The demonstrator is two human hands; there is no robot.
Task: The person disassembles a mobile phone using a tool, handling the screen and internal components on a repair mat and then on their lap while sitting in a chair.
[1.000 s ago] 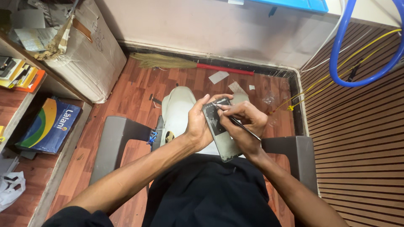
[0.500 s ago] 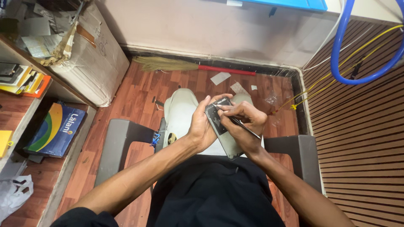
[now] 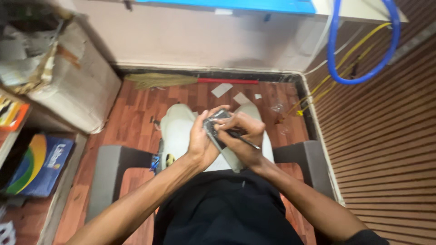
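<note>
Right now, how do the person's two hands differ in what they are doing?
The left hand cradles the flat dark device from the side, fingers curled over its top edge; the right hand pinches a thin dark tool like a pen. The left hand grips the device; the right hand only rests on top of it. Both hands meet at the device above the lap.

Reddish wood floor (image 3: pixel 136 113) — a broom (image 3: pixel 181 80), paper scraps (image 3: pixel 221 89) and cardboard box (image 3: pixel 77 86) on it.
</note>
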